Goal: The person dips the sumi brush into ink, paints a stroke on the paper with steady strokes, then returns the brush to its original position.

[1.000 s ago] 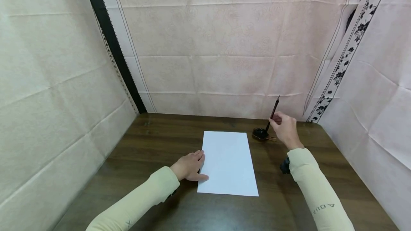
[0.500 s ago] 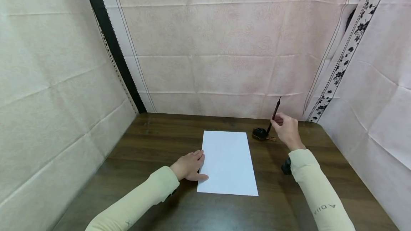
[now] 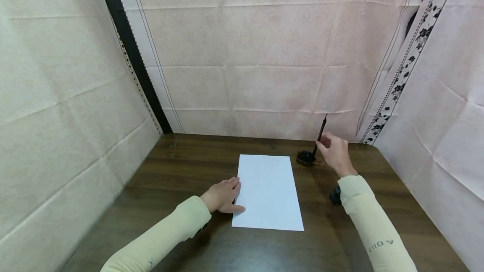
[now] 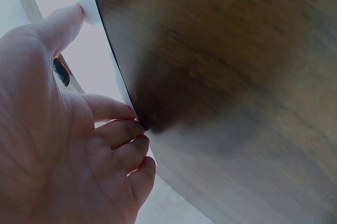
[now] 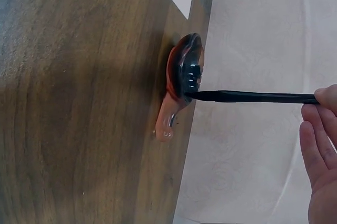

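A blank white sheet of paper (image 3: pixel 268 192) lies on the table, and my left hand (image 3: pixel 223 196) rests on its left edge with fingers extended. The left wrist view shows that hand's thumb and fingertips (image 4: pixel 141 153) along the paper's edge. My right hand (image 3: pixel 335 153) pinches a dark calligraphy brush (image 3: pixel 322 129) between thumb and fingers, held nearly upright. In the right wrist view the brush's pointed black tip (image 5: pixel 197 96) meets the rim of a small ink dish (image 5: pixel 184 68). Dark liquid fills the dish, which has a reddish-brown body and short handle.
The brown wooden table (image 3: pixel 181 158) carries the paper at its middle and the ink dish right of the paper's top corner. Pale cloth (image 3: pixel 245 53) hangs behind the table and on both sides. A dark wrist device (image 3: pixel 335 196) shows at the right cuff.
My right hand and the brush shifted slightly right, then back left, with the tip staying at the dish. My left hand and the paper stay essentially in place.
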A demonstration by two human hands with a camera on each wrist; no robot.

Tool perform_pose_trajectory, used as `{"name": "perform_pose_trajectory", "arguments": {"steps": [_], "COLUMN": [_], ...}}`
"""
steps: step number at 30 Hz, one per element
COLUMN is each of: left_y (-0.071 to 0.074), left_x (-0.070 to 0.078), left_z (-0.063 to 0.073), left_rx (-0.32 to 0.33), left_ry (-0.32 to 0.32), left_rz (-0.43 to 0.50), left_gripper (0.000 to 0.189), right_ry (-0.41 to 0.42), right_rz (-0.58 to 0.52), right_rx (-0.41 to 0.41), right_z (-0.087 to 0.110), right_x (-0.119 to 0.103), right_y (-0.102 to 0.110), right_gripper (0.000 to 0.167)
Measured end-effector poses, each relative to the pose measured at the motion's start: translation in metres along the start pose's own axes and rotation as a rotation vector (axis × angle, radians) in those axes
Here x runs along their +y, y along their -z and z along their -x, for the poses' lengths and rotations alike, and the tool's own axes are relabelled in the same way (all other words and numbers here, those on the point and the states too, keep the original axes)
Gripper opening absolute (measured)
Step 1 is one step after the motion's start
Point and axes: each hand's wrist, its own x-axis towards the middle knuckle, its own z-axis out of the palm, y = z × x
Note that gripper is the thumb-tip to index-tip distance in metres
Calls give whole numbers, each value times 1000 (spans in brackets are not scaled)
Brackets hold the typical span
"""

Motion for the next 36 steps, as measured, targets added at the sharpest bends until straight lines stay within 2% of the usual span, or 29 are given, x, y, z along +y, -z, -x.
{"name": "perform_pose_trajectory", "arguments": {"steps": [12, 20, 28, 36], "left_y": [1, 1, -1, -4], "left_x": [0, 0, -1, -3], "left_z": [-1, 1, -1, -4], "left_rx": [-5, -6, -6, -2], "left_ry": [4, 2, 2, -4], "left_rz": [0, -6, -7, -14], "left_gripper": [91, 91, 90, 91], "right_ry": [12, 22, 1, 2], "right_rz": [14, -3, 10, 14], "right_rx": [15, -16, -68, -60], "right_z": [0, -2, 6, 5], "right_x": [2, -6, -4, 0], "right_y": [2, 0, 1, 5], "right_gripper": [14, 18, 19, 17]}}
